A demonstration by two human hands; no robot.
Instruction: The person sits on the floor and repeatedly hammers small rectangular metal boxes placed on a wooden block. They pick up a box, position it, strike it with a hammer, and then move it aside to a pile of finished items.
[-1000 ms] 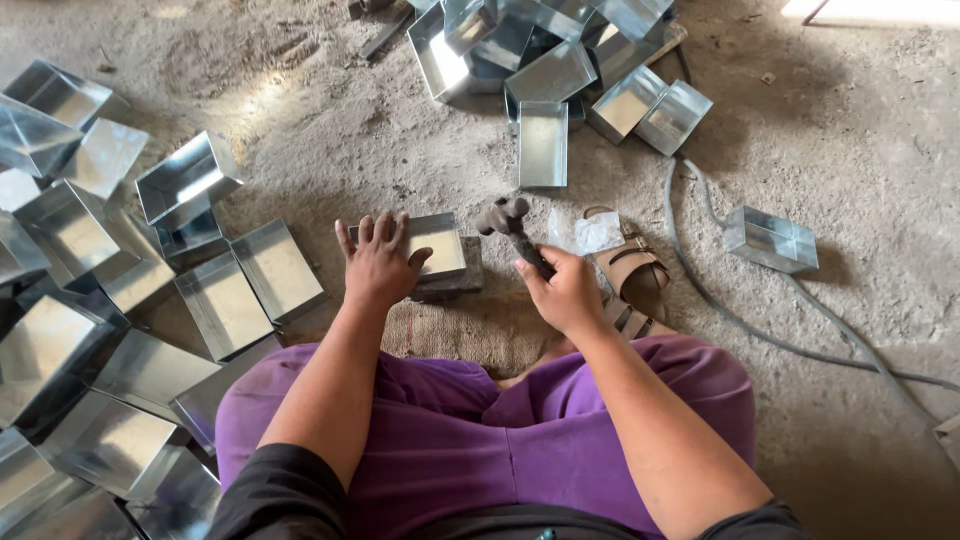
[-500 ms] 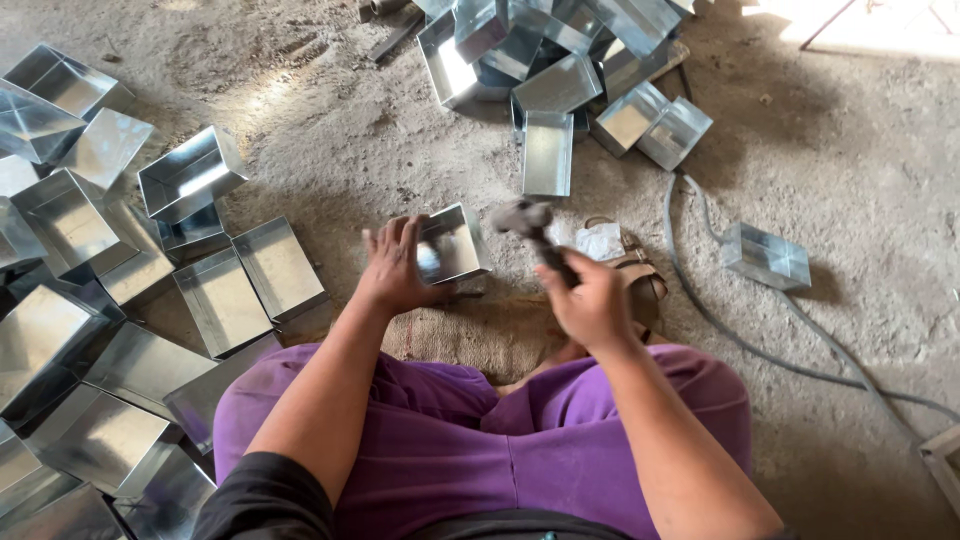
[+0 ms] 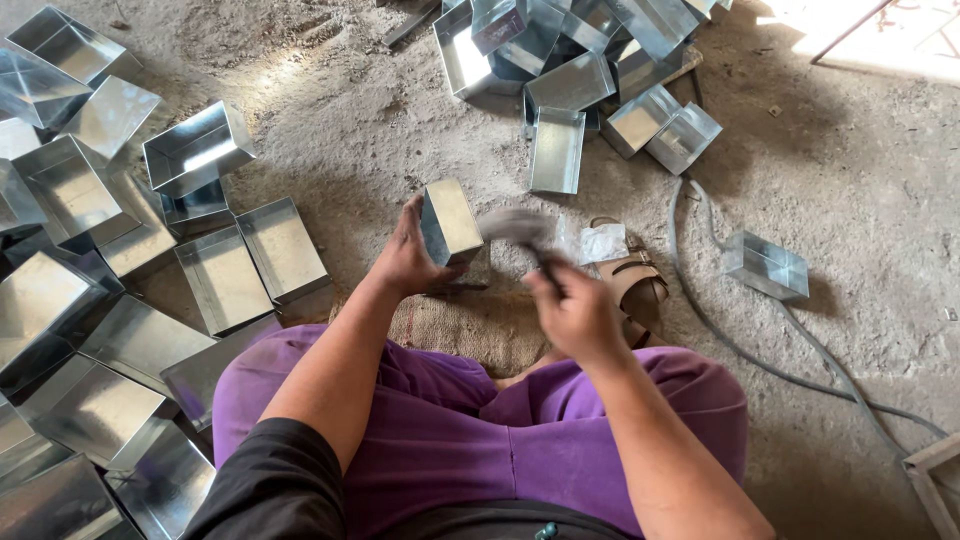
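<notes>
My left hand (image 3: 405,255) grips a small shiny sheet-metal box (image 3: 450,220), tipped up on its edge on the ground in front of my knees. In my right hand (image 3: 575,310) is a hammer (image 3: 515,228), its head blurred with motion right beside the box. I sit on the floor in purple trousers, over a piece of brown sacking (image 3: 470,325).
Several finished metal boxes (image 3: 225,270) lie spread at my left. Another heap of boxes (image 3: 570,70) is piled ahead. A sandal (image 3: 635,285) sits by my right hand, a single box (image 3: 765,265) lies at the right, and a grey cable (image 3: 770,355) snakes across the dirt floor.
My left hand has tilted the box from lying flat up onto its edge. The hammer has swung in toward the box.
</notes>
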